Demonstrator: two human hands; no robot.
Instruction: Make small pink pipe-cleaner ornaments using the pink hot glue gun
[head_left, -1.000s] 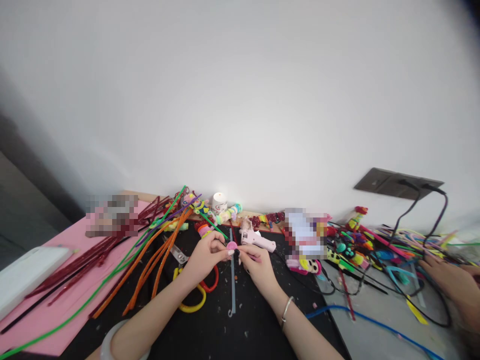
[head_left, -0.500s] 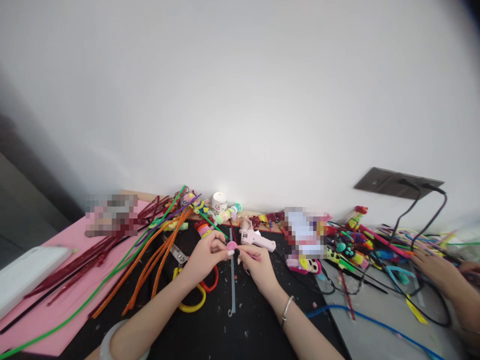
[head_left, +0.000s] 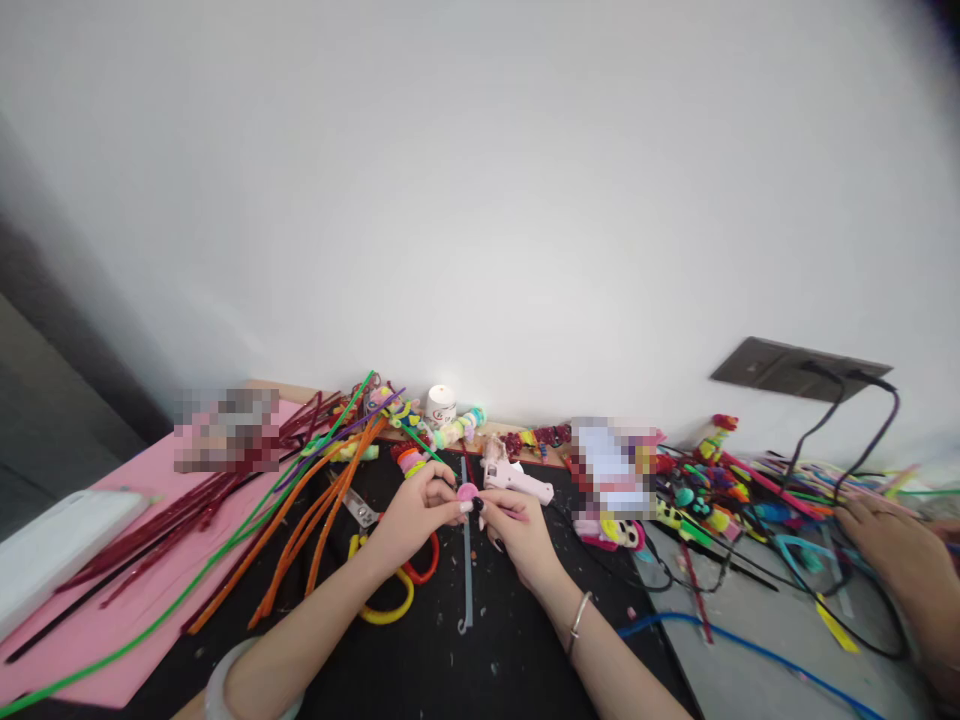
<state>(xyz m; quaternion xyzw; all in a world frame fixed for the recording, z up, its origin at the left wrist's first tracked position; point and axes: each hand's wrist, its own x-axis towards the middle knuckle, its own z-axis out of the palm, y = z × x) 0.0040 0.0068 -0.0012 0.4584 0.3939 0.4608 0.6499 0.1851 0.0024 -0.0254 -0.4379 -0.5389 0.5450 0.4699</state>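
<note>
My left hand [head_left: 414, 512] and my right hand [head_left: 516, 530] meet over the black mat [head_left: 420, 650]. Both pinch a small pink coiled piece [head_left: 466, 491] between their fingertips. A tiny dark bit sits at my right fingertips beside the pink piece. A pale glue stick [head_left: 466, 560] lies on the mat just below the hands. The pink glue gun [head_left: 517, 482] rests right behind my right hand.
Long orange, green and red pipe cleaners [head_left: 292, 520] fan out on the left over a pink sheet [head_left: 112, 620]. Scissors with yellow and red loops [head_left: 390, 590] lie under my left wrist. Another person's hand [head_left: 892, 545] reaches into tangled coloured pieces and cables at the right.
My hands stay together on the pink piece, barely shifted. The other person's hand at the right has moved a little among the cables.
</note>
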